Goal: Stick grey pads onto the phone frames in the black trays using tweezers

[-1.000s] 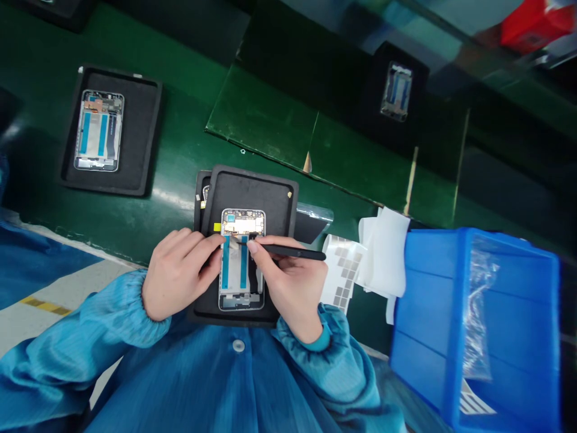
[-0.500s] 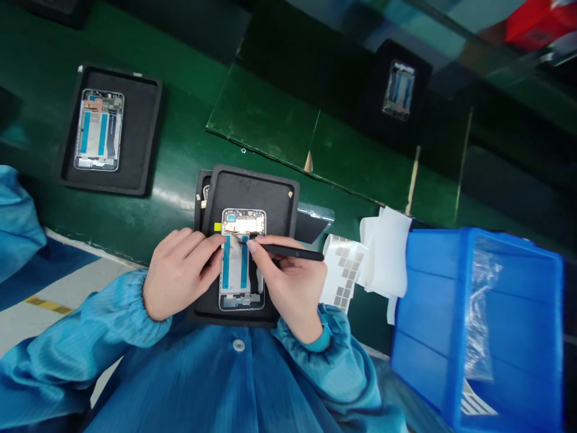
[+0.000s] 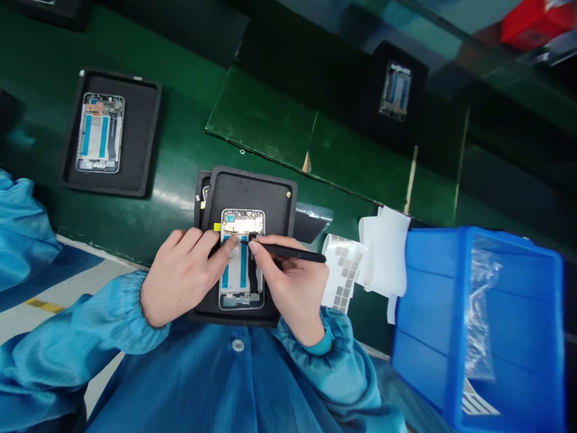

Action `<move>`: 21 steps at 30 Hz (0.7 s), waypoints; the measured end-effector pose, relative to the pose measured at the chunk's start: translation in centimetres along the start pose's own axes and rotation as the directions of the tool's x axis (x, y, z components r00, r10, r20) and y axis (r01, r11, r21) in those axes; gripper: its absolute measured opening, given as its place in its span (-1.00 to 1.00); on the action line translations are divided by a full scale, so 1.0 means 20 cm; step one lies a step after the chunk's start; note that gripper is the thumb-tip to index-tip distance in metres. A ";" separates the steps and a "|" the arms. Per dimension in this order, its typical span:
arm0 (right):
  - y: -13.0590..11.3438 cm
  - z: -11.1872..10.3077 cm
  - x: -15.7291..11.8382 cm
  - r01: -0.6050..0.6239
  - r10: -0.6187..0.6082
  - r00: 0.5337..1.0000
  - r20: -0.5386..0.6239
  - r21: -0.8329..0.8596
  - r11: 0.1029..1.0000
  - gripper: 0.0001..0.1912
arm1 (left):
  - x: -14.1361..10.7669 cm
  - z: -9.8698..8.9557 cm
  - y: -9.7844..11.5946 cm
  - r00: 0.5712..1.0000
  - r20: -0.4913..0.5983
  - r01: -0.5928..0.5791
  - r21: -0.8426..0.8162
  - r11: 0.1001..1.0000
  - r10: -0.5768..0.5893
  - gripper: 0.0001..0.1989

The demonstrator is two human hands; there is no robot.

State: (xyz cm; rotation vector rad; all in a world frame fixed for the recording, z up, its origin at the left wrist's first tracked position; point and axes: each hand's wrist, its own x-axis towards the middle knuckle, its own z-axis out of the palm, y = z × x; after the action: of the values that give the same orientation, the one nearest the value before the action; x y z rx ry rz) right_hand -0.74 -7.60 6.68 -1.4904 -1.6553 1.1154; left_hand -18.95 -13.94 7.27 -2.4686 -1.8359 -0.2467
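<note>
Your right hand (image 3: 291, 282) pinches a black stylus (image 3: 293, 252); your left hand (image 3: 180, 279) presses the phone frame (image 3: 242, 297). Two blue strips (image 3: 244, 270) already sit inside.

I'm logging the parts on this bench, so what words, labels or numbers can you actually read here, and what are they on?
No words, numbers or brands can be read.
Circuit board in the phone frame: any markings are too small to read.
Yellow tag beside the phone frame: too small to tell if it has text.
Striped paper in the blue bin: too blurred to read.
</note>
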 end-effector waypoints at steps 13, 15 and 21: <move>0.09 -0.04 -0.07 0.084 -0.049 0.978 -0.201 0.168 0.982 -0.89 | -0.05 0.05 -0.02 0.981 -0.174 0.043 -0.257 0.965 -0.091 -0.84; 0.12 -0.05 -0.08 0.138 -0.068 0.954 -0.293 0.226 0.964 -0.89 | -0.07 0.07 0.00 0.932 -0.163 0.256 -0.337 0.906 -0.324 -0.72; 0.28 -0.08 -0.15 0.089 0.106 0.907 -0.408 0.430 0.898 -0.83 | -0.08 0.07 0.04 0.786 0.106 0.602 -0.354 0.716 -0.609 -0.61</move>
State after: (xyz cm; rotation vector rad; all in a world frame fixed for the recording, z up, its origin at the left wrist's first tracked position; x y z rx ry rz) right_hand 3.58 -10.33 2.66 -1.3193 -1.0135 0.9975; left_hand -18.58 -15.49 5.62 -1.9114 -2.7652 -0.7014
